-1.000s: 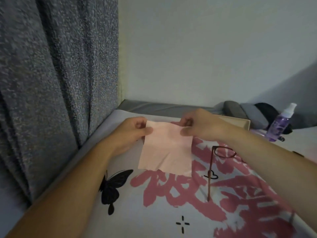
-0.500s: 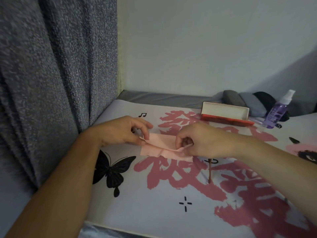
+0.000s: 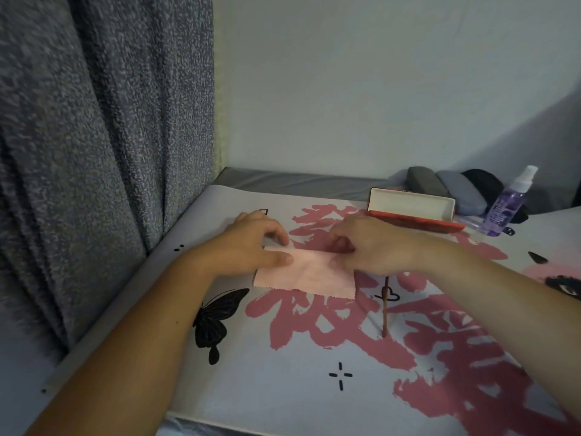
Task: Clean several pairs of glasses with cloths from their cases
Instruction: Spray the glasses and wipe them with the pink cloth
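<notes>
mat: printed table mat [image 3: 283, 388] with red characters and a black butterfly – everything in use sits on it
curtain: grey speckled curtain [image 3: 103, 152] hangs at left, not part of the job
closed cases: three soft cases [image 3: 452, 190] – grey, lighter grey, black – lined up at the far right against the wall, all look closed, so those pairs likely not yet done
open case: red case with white lining [image 3: 412, 206] lies open behind the hands, nothing visible inside – probably the source of the cloth
left hand: left hand [image 3: 251, 247] rests on the left end of the cloth, thumb laid flat across its top, other fingers curled down at the far edge – looks like a pinch on the folded edge
right hand: right hand [image 3: 374, 247] on the right end, fingers curled and pinching the cloth's far edge
cloth: pink cloth [image 3: 308, 275] flat on the mat between the hands, looks folded in half, zigzag edge toward the camera
spray bottle: purple spray bottle [image 3: 509, 202] upright at far right, untouched
glasses: thin brown glasses [image 3: 385, 309] on the mat just right of the cloth, mostly hidden by the right wrist, only one temple arm shows
progress: cloth being folded, not wiping – judged either wrap-up of this pair or prep before it, cannot tell which; the closed cases suggest most of the task is left
</notes>
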Tool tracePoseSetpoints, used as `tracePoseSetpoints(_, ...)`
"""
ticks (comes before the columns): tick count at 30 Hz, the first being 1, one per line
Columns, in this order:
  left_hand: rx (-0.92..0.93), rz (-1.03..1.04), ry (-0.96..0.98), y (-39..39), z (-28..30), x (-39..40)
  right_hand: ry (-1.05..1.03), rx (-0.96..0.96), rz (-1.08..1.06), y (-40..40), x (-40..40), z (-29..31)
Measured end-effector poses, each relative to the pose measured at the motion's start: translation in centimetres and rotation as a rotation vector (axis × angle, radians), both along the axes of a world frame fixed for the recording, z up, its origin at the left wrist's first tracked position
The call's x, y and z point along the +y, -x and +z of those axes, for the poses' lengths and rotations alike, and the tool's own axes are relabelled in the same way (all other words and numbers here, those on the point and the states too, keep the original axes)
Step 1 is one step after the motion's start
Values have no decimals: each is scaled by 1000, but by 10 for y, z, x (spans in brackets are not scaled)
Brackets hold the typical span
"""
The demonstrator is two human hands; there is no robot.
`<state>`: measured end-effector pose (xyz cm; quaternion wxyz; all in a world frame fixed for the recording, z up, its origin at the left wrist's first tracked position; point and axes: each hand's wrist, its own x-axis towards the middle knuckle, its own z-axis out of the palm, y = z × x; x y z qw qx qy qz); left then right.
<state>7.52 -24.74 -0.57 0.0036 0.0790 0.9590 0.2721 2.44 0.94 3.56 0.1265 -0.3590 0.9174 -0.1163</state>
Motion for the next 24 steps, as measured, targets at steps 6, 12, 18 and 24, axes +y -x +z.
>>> tracePoseSetpoints(6,34,-63,-180,0,0,5,-80,-62,-32,0,-10,7)
tracePoseSetpoints(12,-53,-47,-355,-1,2,-1,50,-60,-65,-1,-2,11)
tracePoseSetpoints(18,-55,-93,-405,-9,13,1,129,81,43,-14,7,6)
tracePoseSetpoints(24,-157,-195,-298,-18,19,1,116,30,118,-25,8,9)
